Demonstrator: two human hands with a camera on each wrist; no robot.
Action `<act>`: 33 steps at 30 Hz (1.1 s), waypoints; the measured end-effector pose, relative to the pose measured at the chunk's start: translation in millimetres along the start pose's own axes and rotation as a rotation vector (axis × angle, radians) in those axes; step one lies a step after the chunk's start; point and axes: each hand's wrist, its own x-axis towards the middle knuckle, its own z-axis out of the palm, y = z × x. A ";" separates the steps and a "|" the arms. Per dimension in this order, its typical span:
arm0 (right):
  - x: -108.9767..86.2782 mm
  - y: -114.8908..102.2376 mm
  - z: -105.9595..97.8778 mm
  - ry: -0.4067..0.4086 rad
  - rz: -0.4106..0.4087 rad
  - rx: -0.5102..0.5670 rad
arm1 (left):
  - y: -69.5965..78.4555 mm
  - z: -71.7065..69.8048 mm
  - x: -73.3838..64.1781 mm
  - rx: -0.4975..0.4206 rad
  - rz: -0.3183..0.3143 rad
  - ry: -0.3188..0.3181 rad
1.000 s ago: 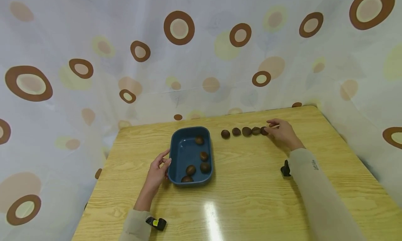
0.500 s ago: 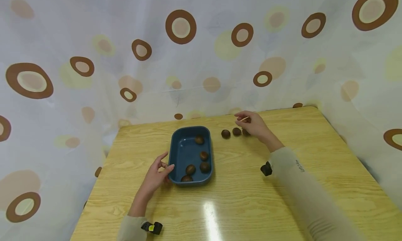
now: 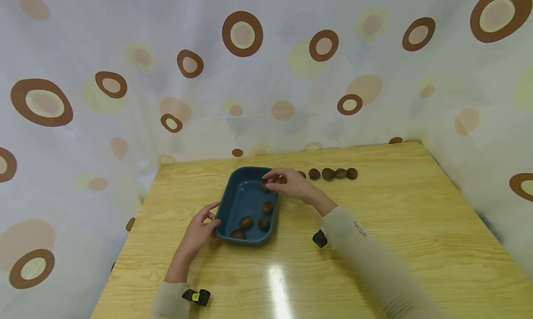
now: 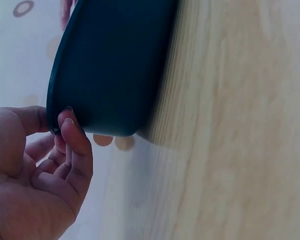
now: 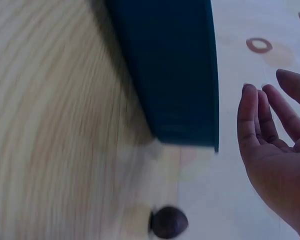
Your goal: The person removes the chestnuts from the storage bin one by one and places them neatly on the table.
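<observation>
A blue box (image 3: 246, 240) with several chestnuts (image 3: 267, 207) in it stands on the wooden table. My left hand (image 3: 195, 233) pinches the rim at its near left corner, as the left wrist view also shows. Over the far right rim is my right hand (image 3: 293, 186), its fingertips above the farthest chestnut (image 3: 264, 186), which they partly hide. The right wrist view shows these fingers loosely bent, with nothing visible between them. To the right of the box lies a row of several chestnuts (image 3: 328, 174); my right hand partly covers the leftmost one (image 3: 301, 174).
Behind the wooden table (image 3: 354, 245) hangs a pale curtain (image 3: 266, 78) printed with brown rings. Each sleeve carries a black wrist camera, the left (image 3: 201, 297) and the right (image 3: 319, 238).
My right hand has moved left from the right end of the chestnut row to above the box. The box has turned slightly, its near end shifting left with my left hand.
</observation>
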 end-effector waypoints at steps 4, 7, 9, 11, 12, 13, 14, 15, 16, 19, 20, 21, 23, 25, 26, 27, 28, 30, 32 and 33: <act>9.5 -2.6 25.8 -0.059 -0.027 0.112 | -3.5 -7.2 7.1 0.024 0.008 0.028; 16.5 -6.0 44.3 -0.075 -0.020 0.180 | -3.7 -7.8 10.1 0.037 0.007 0.094; 21.6 -8.0 55.4 -0.081 -0.010 0.179 | -2.4 -6.1 9.8 0.029 -0.007 0.139; 25.5 -11.8 64.2 -0.091 0.029 0.165 | -0.8 -4.2 8.9 0.018 -0.024 0.170; 27.1 -13.4 67.7 -0.090 0.049 0.147 | -0.3 -3.1 8.5 0.012 -0.032 0.180; 28.6 -15.2 70.7 -0.087 0.074 0.133 | 0.2 -2.3 8.5 0.007 -0.035 0.188; 30.2 -16.6 73.4 -0.083 0.102 0.118 | 0.4 -1.7 8.6 0.004 -0.038 0.194; 31.5 -18.2 75.6 -0.082 0.133 0.106 | 0.4 -1.3 8.8 0.001 -0.038 0.202; 32.9 -19.4 77.8 -0.080 0.157 0.091 | 0.0 -1.2 9.5 -0.003 -0.038 0.211; 37.9 -20.5 83.7 -0.080 0.201 0.045 | -0.9 -2.0 11.1 -0.021 -0.036 0.229; 39.4 -20.7 85.4 -0.086 0.207 0.027 | -1.2 -2.5 11.6 -0.036 -0.039 0.231; 40.9 -20.8 86.9 -0.093 0.211 0.010 | -1.8 -2.9 12.3 -0.051 -0.043 0.232; 43.2 -21.9 89.1 -0.107 0.217 -0.024 | -3.2 -3.6 13.3 -0.083 -0.054 0.232; 45.2 -22.2 90.1 -0.124 0.226 -0.054 | -5.4 -3.4 14.5 -0.115 -0.065 0.231; 46.0 -22.0 90.3 -0.134 0.230 -0.068 | -6.4 -3.4 15.0 -0.125 -0.071 0.232; 47.1 -21.6 90.5 -0.144 0.234 -0.080 | -7.4 -3.1 15.4 -0.131 -0.074 0.234; 47.7 -21.4 90.7 -0.154 0.237 -0.094 | -7.9 -3.0 15.5 -0.136 -0.077 0.234; 48.8 -20.9 91.6 -0.170 0.249 -0.111 | -8.5 -2.7 15.7 -0.137 -0.081 0.233; 49.8 -20.6 94.3 -0.179 0.258 -0.122 | -8.7 -2.7 15.3 -0.137 -0.089 0.233; 50.1 -21.0 96.1 -0.182 0.261 -0.132 | -8.7 -3.0 14.7 -0.139 -0.093 0.234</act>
